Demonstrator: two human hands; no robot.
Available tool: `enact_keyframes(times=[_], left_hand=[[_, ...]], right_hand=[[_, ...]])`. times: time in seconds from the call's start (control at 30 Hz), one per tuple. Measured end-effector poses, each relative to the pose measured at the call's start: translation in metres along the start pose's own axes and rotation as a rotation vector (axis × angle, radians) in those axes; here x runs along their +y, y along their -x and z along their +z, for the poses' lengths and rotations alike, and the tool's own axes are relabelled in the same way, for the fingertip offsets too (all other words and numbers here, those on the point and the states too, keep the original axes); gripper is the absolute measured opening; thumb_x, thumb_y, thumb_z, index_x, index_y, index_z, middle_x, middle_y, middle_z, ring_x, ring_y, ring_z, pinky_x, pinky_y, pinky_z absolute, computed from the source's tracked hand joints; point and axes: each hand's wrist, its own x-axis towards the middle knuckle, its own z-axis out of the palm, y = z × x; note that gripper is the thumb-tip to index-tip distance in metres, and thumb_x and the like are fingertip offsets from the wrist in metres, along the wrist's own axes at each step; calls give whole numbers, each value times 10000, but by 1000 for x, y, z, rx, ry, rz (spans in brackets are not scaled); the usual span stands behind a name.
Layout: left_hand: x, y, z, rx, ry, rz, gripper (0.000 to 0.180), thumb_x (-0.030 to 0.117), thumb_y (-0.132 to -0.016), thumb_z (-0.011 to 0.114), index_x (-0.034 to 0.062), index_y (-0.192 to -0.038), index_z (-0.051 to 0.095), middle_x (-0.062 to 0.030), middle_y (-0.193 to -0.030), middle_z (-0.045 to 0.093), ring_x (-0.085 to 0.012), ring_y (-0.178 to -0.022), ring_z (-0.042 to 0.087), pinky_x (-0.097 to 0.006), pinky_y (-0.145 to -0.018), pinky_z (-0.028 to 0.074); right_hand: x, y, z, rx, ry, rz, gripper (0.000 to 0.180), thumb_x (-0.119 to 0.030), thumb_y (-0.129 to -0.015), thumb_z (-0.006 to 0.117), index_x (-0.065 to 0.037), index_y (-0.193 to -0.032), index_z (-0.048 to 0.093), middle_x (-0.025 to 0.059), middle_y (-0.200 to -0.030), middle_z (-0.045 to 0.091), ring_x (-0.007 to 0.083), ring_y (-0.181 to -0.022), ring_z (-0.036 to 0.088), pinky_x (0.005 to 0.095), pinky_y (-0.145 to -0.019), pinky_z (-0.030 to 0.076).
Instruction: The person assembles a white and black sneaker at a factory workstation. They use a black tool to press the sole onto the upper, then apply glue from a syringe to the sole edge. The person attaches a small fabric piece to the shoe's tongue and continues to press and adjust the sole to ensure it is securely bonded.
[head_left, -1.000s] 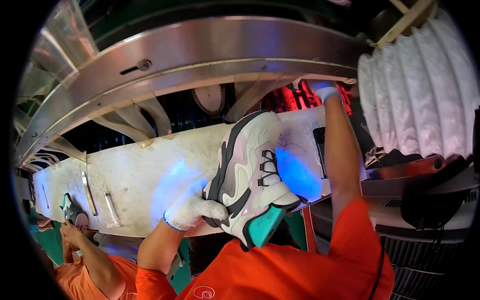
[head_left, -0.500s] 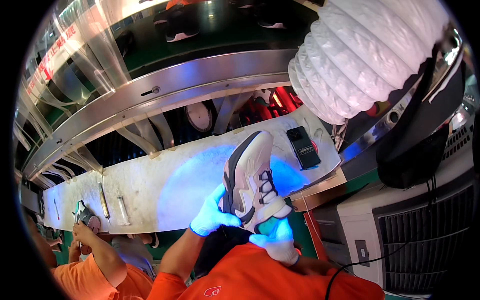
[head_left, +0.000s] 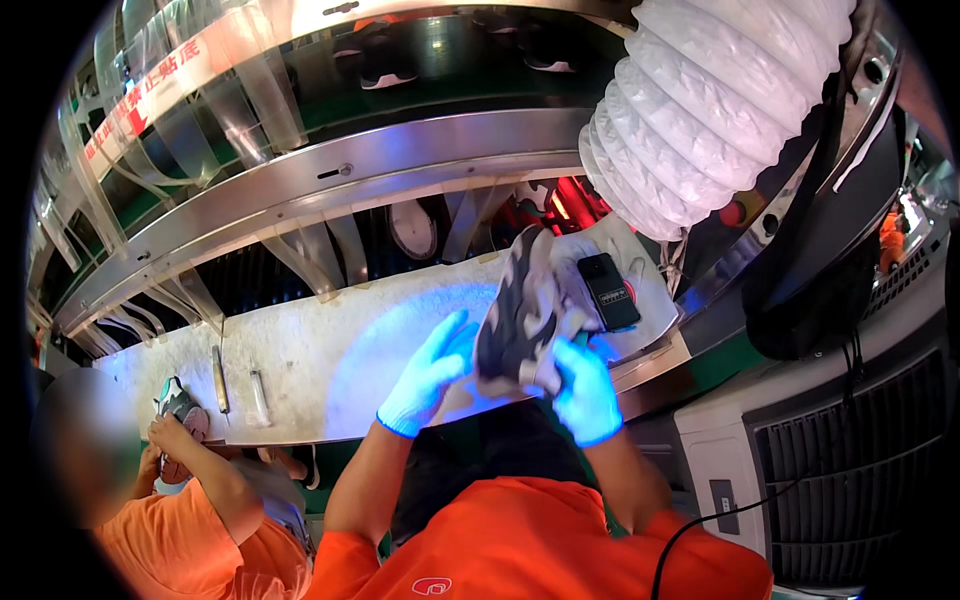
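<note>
A sneaker (head_left: 520,315) in white, grey and black stands tilted above the bench, toe up and away from me, its side toward me. My right hand (head_left: 587,392), in a glove lit blue, is closed on its heel end; part of the grip is hidden behind the shoe. Just left of the shoe, my left hand (head_left: 428,378), gloved too, is open with its fingers stretched out, close to the shoe's edge. A blue-lit patch covers the white bench top (head_left: 300,350) beneath. Beyond the shoe to the right lies a black phone (head_left: 607,290).
A thin tool with a wooden handle (head_left: 219,378) and a syringe-like tube (head_left: 259,399) lie leftward on the bench. A co-worker in orange (head_left: 205,520) handles another shoe (head_left: 184,408) at far left. Metal-edged conveyor (head_left: 400,165) runs behind; a white duct (head_left: 715,110) hangs right.
The sneaker has turned and tipped, showing its dark side more. My right hand has moved up and right with it. My left hand has let go and opened beside it.
</note>
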Motion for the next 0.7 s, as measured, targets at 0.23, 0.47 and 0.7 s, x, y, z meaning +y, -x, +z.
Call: enact_keyframes(times=[0.23, 0.47, 0.7], left_hand=[[1, 32, -36, 283, -205, 87, 915, 170, -898, 899, -14, -1678, 457, -196, -1637, 564, -306, -1400, 631, -462, -1141, 551], [-22, 46, -77, 476, -687, 190, 797, 155, -871, 915, -72, -1557, 580, -216, -1448, 710, -277, -1248, 726, -421, -1056, 608], [-4, 55, -64, 505, -949, 293, 553, 107, -839, 906, -37, -1342, 728, -205, -1219, 794, -333, -1106, 788, -411, -999, 621]], right_hand=[[-60, -159, -36, 198, 42, -115, 136, -154, -1074, 732, -115, -1196, 687, 12, -954, 673, 219, -966, 696, 496, -925, 636], [-110, -321, -157, 611, 15, -223, 239, -191, -1102, 657, -73, -1308, 637, 161, -1365, 727, 368, -1223, 715, 596, -1009, 632], [-147, -361, -130, 642, 123, -423, 243, -164, -1057, 697, -63, -1277, 682, 137, -1284, 751, 307, -1174, 727, 516, -981, 623]])
